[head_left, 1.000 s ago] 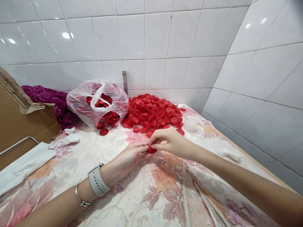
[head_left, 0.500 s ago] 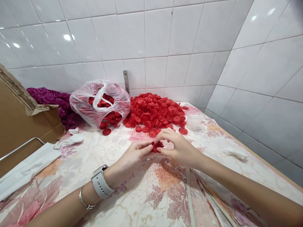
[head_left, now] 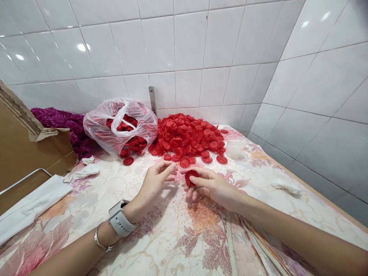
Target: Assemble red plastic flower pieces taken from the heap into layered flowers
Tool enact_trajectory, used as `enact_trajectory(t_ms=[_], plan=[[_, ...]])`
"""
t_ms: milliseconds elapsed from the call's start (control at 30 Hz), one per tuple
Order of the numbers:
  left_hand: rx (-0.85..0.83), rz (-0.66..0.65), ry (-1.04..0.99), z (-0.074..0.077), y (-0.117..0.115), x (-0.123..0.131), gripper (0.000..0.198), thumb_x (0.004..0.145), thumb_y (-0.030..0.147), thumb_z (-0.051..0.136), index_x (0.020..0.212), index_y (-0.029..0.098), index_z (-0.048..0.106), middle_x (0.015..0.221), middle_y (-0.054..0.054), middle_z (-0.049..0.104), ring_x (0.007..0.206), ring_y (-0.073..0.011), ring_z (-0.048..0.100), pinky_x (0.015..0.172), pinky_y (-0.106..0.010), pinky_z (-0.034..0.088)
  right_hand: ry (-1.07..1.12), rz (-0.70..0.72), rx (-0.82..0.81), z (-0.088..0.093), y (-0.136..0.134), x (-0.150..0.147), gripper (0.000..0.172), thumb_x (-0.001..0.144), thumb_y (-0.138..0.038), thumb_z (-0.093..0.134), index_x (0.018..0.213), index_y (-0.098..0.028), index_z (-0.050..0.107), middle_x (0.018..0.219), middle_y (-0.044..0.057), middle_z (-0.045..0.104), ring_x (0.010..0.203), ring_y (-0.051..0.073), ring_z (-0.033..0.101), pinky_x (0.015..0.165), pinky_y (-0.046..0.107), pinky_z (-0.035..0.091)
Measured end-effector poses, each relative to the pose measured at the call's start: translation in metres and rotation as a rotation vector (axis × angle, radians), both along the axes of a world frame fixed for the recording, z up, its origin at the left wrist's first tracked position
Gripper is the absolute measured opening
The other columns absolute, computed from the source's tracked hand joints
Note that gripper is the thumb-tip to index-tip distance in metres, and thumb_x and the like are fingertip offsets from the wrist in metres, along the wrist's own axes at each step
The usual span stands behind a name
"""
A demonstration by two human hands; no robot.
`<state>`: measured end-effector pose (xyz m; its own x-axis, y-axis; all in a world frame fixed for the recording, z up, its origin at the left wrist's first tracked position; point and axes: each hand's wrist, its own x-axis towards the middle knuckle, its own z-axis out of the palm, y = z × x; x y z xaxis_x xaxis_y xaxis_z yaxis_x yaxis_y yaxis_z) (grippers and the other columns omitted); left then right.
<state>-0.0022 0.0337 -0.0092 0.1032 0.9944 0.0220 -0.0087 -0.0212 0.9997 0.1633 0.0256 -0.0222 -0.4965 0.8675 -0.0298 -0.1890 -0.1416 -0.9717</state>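
We see right hand (head_left: 211, 184) pinching round dark-red fringed piece (head_left: 189, 175); left hand (head_left: 155, 181) near, loosely spread; heap of bright-red fringed discs (head_left: 186, 136) behind.

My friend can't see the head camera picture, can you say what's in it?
A right hand holds a dark red, frilly-edged disc above a flowered tablecloth, with an open left hand beside it. Behind them are a big heap of red discs and a see-through plastic bag with more inside, in front of a white tiled wall.
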Motion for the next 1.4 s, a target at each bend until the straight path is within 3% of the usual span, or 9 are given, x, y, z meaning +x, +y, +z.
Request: enact_trajectory(t_ms=[133, 200, 300, 467, 700, 933, 1133, 1233, 1400], plan=[[-0.019, 0.062, 0.004, 0.0, 0.006, -0.002, 0.019, 0.072, 0.033, 0.061, 0.077, 0.015, 0.061, 0.076, -0.001, 0.061, 0.065, -0.0107, 0.057, 0.056, -0.021, 0.044, 0.026, 0.032, -0.109, -0.007, -0.004, -0.003, 0.021, 0.082, -0.039, 0.053, 0.08, -0.018, 0.05, 0.058, -0.003, 0.053, 0.045, 0.01, 0.056, 0.039, 0.02, 0.044], [-0.007, 0.063, 0.018, -0.002, 0.007, -0.002, 0.018, 0.072, 0.032, 0.059, 0.077, 0.015, 0.061, 0.076, -0.001, 0.061, 0.065, -0.0105, 0.056, 0.057, -0.021, 0.044, 0.043, 0.068, -0.125, -0.01, -0.006, -0.004, 0.024, 0.081, -0.04, 0.054, 0.08, -0.017, 0.051, 0.064, 0.0, 0.058, 0.049, 0.012, 0.059, 0.042, 0.023, 0.047], [0.055, 0.049, 0.052, -0.005, 0.007, -0.002, 0.018, 0.073, 0.031, 0.059, 0.076, 0.014, 0.062, 0.076, -0.002, 0.06, 0.07, -0.0115, 0.057, 0.06, -0.021, 0.045, 0.053, 0.098, -0.064, -0.014, -0.005, -0.005, 0.024, 0.077, -0.036, 0.06, 0.08, -0.013, 0.057, 0.073, 0.006, 0.064, 0.058, 0.012, 0.061, 0.054, 0.024, 0.051], [0.111, -0.003, 0.092, -0.009, 0.003, 0.0, 0.019, 0.075, 0.033, 0.058, 0.078, 0.015, 0.061, 0.075, -0.001, 0.061, 0.07, -0.012, 0.058, 0.063, -0.022, 0.046, -0.033, 0.003, 0.025, -0.017, 0.001, -0.002, 0.032, 0.077, -0.041, 0.058, 0.069, -0.01, 0.06, 0.051, 0.003, 0.061, 0.041, 0.008, 0.054, 0.041, 0.018, 0.042], [0.074, -0.256, 0.125, -0.013, -0.005, 0.004, 0.02, 0.075, 0.029, 0.06, 0.088, 0.016, 0.067, 0.085, -0.004, 0.067, 0.073, -0.0149, 0.06, 0.068, -0.027, 0.049, -0.04, -0.11, 0.016, -0.014, 0.001, -0.002, 0.032, 0.071, -0.042, 0.063, 0.064, -0.012, 0.057, 0.049, 0.0, 0.058, 0.039, 0.008, 0.054, 0.039, 0.018, 0.043], [0.225, -0.15, 0.301, -0.013, -0.007, 0.003, 0.015, 0.075, 0.019, 0.059, 0.085, 0.018, 0.071, 0.079, -0.002, 0.071, 0.072, -0.0143, 0.062, 0.066, -0.022, 0.047, -0.191, 0.013, 0.099, -0.01, 0.004, 0.002, 0.019, 0.079, -0.03, 0.053, 0.084, -0.012, 0.057, 0.062, 0.002, 0.064, 0.055, 0.012, 0.063, 0.054, 0.023, 0.049], [0.383, -0.156, 0.454, -0.008, -0.012, 0.003, 0.014, 0.075, 0.018, 0.059, 0.081, 0.02, 0.072, 0.076, -0.001, 0.072, 0.068, -0.0134, 0.062, 0.065, -0.022, 0.045, -0.223, 0.006, 0.212, -0.017, 0.004, 0.002, 0.012, 0.081, -0.028, 0.047, 0.08, -0.016, 0.05, 0.051, -0.005, 0.053, 0.037, 0.007, 0.052, 0.035, 0.017, 0.04], [0.323, -0.166, 0.407, -0.006, -0.012, 0.004, 0.014, 0.075, 0.021, 0.06, 0.081, 0.019, 0.072, 0.079, -0.002, 0.072, 0.071, -0.0146, 0.062, 0.066, -0.022, 0.045, -0.189, -0.023, 0.193, -0.014, 0.003, 0.002, 0.015, 0.078, -0.031, 0.052, 0.076, -0.016, 0.051, 0.048, -0.007, 0.05, 0.033, 0.005, 0.047, 0.03, 0.014, 0.035], [0.064, -0.252, 0.23, -0.008, -0.008, 0.003, 0.021, 0.077, 0.026, 0.057, 0.088, 0.015, 0.071, 0.083, -0.007, 0.071, 0.075, -0.0186, 0.063, 0.065, -0.026, 0.047, -0.207, -0.018, 0.096, -0.011, 0.003, 0.003, 0.03, 0.075, -0.041, 0.055, 0.061, -0.015, 0.049, 0.038, -0.005, 0.05, 0.03, 0.008, 0.049, 0.028, 0.015, 0.035]])
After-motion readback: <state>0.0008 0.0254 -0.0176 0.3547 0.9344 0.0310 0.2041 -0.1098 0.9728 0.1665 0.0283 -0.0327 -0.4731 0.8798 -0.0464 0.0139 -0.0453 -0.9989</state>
